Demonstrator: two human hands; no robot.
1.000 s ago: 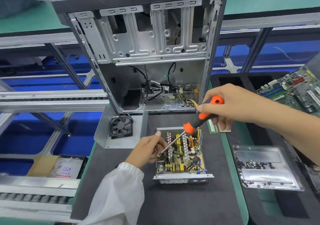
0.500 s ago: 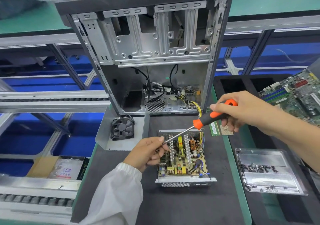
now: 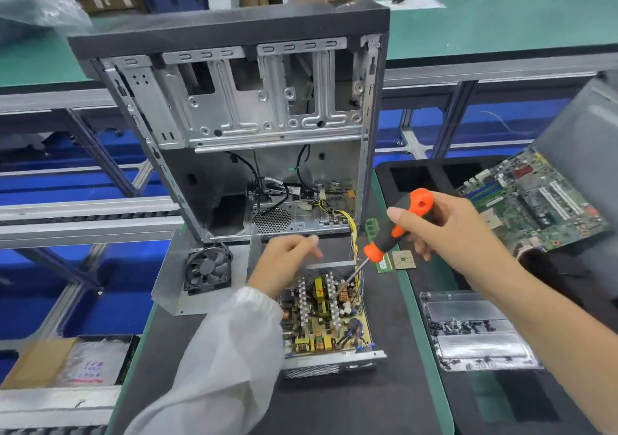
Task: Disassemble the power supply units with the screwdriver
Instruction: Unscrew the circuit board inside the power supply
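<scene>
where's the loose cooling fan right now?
Head view, left of centre: the fan sits in a bent metal cover on the dark mat, left of the open power supply and below the computer case.

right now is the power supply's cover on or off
Off. The power supply unit lies open-topped on the mat, its circuit board, heat sinks and coils bare; the screwdriver tip reaches inside.

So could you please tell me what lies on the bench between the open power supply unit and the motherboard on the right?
In the head view, a green memory stick and a square processor chip lie between the power supply unit and the motherboard.
</scene>
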